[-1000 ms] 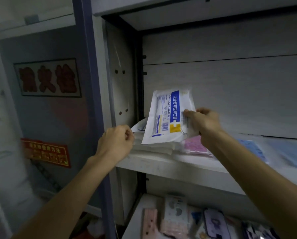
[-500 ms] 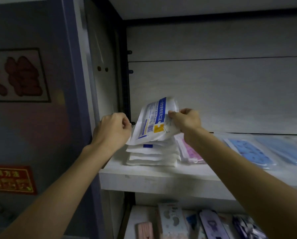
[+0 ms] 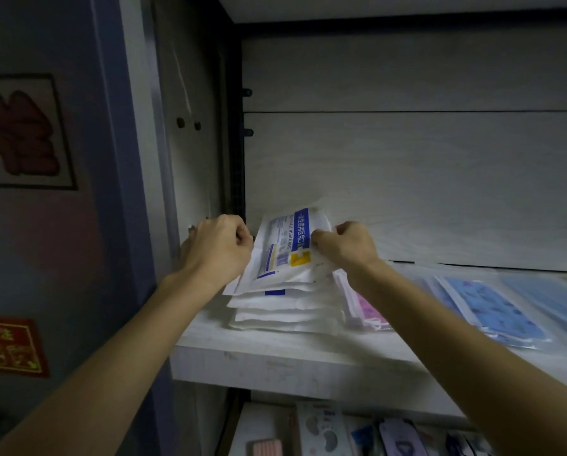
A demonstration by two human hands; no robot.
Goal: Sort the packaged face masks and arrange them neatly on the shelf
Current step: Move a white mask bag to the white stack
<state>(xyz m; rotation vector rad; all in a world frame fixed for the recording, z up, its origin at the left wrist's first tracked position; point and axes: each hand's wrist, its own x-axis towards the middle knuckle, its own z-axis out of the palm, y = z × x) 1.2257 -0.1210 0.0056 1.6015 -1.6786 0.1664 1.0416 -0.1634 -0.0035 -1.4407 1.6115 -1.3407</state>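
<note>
Since half a second ago we have lowered the white blue-striped mask packet onto the white packet stack at the shelf left end; left hand and right hand pinch its edges.

There is a single head-worn, wide-angle view. It looks forward and slightly upward into a white shelf at about chest-to-face height, close enough that both forearms reach in from the bottom edge toward the middle of the frame. The shelf's back panel fills the upper right, a lower shelf level shows along the bottom, and a wall with red signs occupies the left side.
</note>
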